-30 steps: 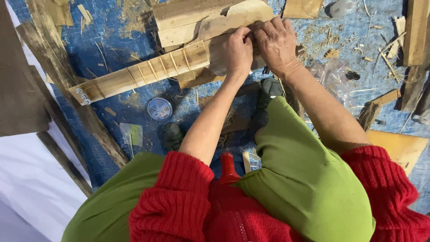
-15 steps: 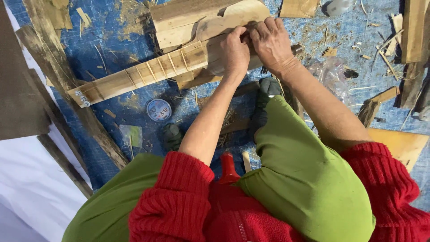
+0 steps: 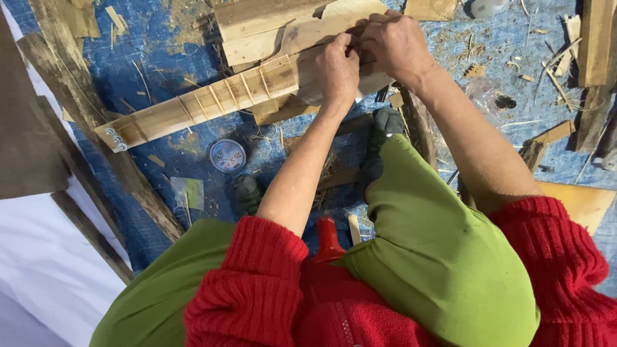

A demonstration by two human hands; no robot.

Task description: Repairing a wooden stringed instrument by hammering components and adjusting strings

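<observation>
The crumpled plastic ground sheet [image 3: 135, 58] is blue, flecked with pale shavings. The long fretted wooden neck [image 3: 193, 109] is light tan with darker cross lines. The knitted sleeves [image 3: 247, 289] are red, the trousers [image 3: 437, 257] green.

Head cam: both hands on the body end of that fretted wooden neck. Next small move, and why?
Probably keep the left hand pressing the long fretted wooden neck down while the right hand works at the joint with the rounded wooden body: both hands bunch there, and the neck's far end lies unsupported on the blue tarp.
</observation>
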